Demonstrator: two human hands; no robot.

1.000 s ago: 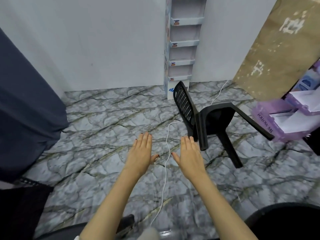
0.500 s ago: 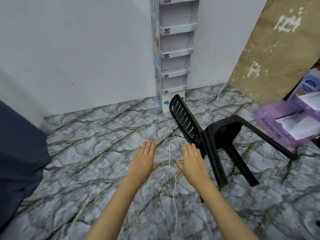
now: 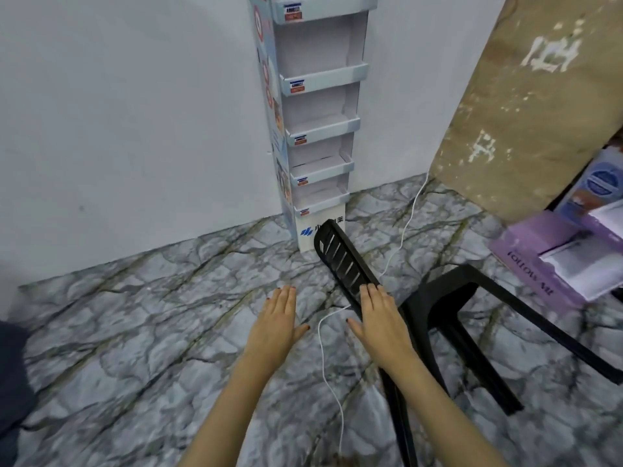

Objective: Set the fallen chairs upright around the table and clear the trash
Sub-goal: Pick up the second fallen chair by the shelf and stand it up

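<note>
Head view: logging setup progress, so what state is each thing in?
Black chair: fallen on its side, legs pointing right.
Left hand: open, empty.
Right hand: open, over the chair back.
Display shelf: upright, empty.
White cable: loose on floor.

chair (image 3: pixel 435 308) | black plastic, slatted back | tipped on its side on marble-patterned floor | legs pointing right

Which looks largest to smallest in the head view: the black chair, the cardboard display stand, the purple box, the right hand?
1. Cardboard display stand, cut off at the top
2. Black chair
3. Purple box, cut off at the edge
4. Right hand, though nearness to the camera enlarges it
</note>
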